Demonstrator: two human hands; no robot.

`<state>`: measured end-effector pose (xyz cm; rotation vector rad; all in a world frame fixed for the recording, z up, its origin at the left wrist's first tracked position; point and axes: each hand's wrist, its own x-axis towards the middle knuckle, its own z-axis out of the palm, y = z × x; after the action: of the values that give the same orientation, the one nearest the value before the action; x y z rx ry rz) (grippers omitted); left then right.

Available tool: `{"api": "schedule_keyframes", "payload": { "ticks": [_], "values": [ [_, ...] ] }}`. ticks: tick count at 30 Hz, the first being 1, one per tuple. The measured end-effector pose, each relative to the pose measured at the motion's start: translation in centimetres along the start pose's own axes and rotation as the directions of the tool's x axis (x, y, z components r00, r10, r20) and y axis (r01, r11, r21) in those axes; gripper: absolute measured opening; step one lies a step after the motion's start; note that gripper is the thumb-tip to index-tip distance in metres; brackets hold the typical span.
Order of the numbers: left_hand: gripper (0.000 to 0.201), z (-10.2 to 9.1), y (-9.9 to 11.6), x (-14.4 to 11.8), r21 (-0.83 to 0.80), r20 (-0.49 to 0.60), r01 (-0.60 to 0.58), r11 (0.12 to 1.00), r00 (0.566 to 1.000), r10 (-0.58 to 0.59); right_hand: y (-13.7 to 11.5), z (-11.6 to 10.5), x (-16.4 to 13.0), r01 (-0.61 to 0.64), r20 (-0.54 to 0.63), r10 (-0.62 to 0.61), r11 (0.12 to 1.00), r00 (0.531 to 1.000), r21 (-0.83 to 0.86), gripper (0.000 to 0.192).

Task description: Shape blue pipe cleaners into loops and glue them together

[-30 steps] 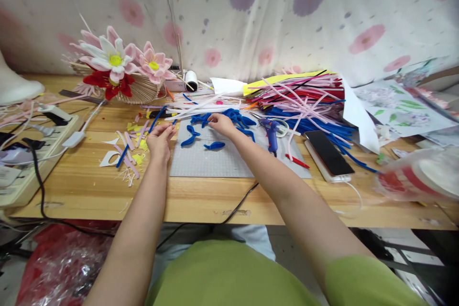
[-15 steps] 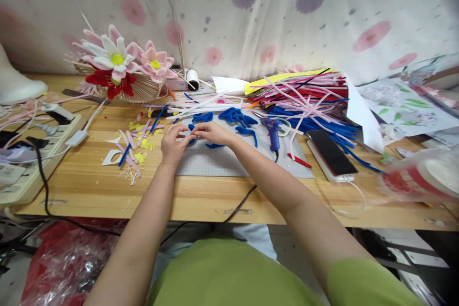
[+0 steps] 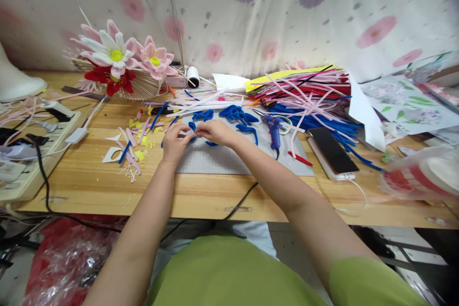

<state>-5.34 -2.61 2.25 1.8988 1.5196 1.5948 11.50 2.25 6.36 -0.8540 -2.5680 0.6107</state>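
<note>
My left hand [image 3: 175, 142] and my right hand [image 3: 215, 132] meet over the grey cutting mat [image 3: 215, 166], fingertips pinched together on a blue pipe cleaner [image 3: 192, 126]. Part of it shows between the fingers; the rest is hidden behind them. Beyond my hands lie bent blue pipe-cleaner pieces: one small bunch [image 3: 202, 114], a larger looped one [image 3: 237, 114] and a curled strip [image 3: 248, 129]. A blue hot glue gun [image 3: 274, 130] rests on the mat to the right of my right hand.
Pink, red and blue pipe cleaners [image 3: 315, 114] are heaped at back right. A phone [image 3: 333, 149] lies on a white power bank. Fuzzy flowers [image 3: 116, 55] stand at back left, near scraps [image 3: 132, 148] and a power strip [image 3: 53, 153]. A cup [image 3: 419, 174] sits far right.
Both hands stay almost in place, fingers still together on the blue pipe cleaner. The view has shifted slightly; the things on the table look unmoved.
</note>
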Motion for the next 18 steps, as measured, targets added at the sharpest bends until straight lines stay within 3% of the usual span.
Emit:
{"api": "schedule_keyframes", "payload": {
  "ticks": [5,8,12,18],
  "values": [
    [0.016,0.1,-0.2,0.0,-0.008,0.052,0.012,1.0,0.999,-0.011,0.3,0.4,0.0,0.06,0.002,-0.06,0.993,0.998,-0.097,0.019],
    [0.014,0.1,-0.2,-0.1,-0.017,0.063,-0.006,1.0,0.998,0.008,0.4,0.5,0.1,0.053,-0.059,-0.06,0.993,0.996,-0.103,0.019],
    [0.013,0.1,-0.4,-0.1,-0.021,0.078,-0.028,0.999,0.997,0.03,0.4,0.1,0.2,-0.059,-0.175,0.055,0.998,0.983,-0.022,0.021],
    [0.013,0.0,0.1,-0.1,-0.016,0.04,0.016,1.0,0.999,-0.016,0.6,-0.5,-0.5,-0.202,-0.163,0.206,0.978,0.965,0.043,0.02]
  ]
}}
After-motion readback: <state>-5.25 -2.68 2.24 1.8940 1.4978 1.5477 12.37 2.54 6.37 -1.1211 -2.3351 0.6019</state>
